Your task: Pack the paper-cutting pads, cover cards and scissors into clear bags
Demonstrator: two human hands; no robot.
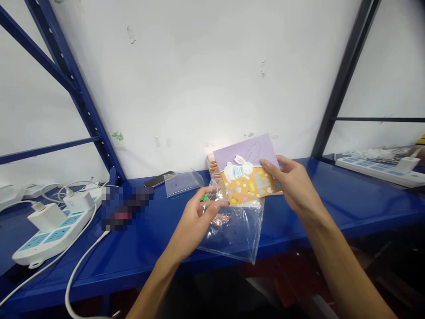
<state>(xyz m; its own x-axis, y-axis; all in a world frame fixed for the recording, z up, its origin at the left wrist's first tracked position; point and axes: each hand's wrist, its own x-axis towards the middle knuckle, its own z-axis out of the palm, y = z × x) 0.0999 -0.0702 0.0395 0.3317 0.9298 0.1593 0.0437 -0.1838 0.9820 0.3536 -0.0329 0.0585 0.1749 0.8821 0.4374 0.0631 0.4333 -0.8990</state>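
My right hand (292,184) grips a card (245,153) by its right side, thumb on the front. The card is purple above and orange below, with a white rabbit on it. My left hand (202,215) pinches a clear plastic bag (235,230) that hangs below the card over the table's front edge. The card's lower left corner lies close to the bag's upper part; whether it is inside the bag I cannot tell. Behind the card stands a stack of packets (212,166), mostly hidden. Something small and green shows by my left fingers.
On the blue table (159,235) lie a clear sheet or sleeve (182,182) and a dark phone (158,179). A white power strip (59,232) with plugs and cables is at left, another power strip (378,170) at right. Metal posts (79,93) flank the white wall.
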